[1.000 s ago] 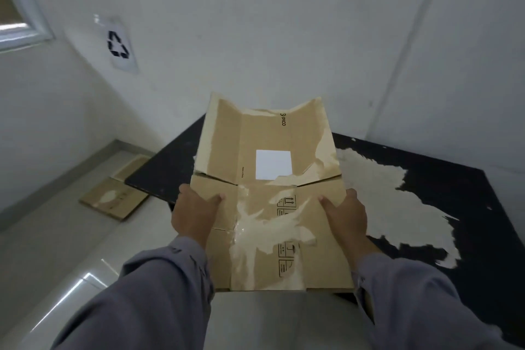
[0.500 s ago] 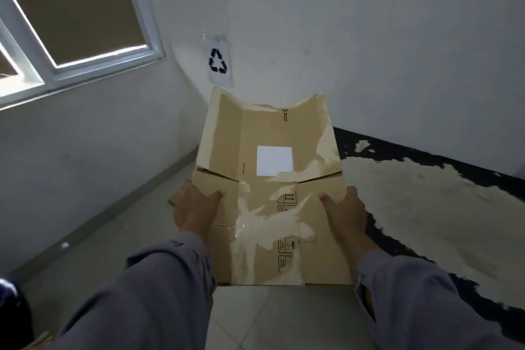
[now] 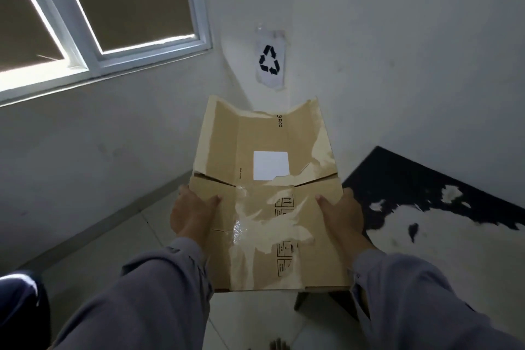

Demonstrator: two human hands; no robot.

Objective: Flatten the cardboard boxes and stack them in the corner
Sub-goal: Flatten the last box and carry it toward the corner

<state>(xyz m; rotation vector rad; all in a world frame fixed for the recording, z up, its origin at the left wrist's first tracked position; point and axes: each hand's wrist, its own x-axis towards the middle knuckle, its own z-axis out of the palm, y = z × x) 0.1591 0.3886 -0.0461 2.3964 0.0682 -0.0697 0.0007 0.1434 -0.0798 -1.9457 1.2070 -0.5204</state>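
I hold the flattened brown cardboard box with the white label (image 3: 267, 196) out before me, my left hand (image 3: 193, 214) gripping its left edge, my right hand (image 3: 342, 217) its right, thumbs on top. Beyond its far end hangs the recycling-symbol paper sign (image 3: 270, 61); my fingers underneath are probably curled, though hidden.

A black peeling table (image 3: 403, 176) stands on the tiled floor (image 3: 108, 253).

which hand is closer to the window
Left. The left hand grips the flattened box on the side below the window; the right hand grips the far side.
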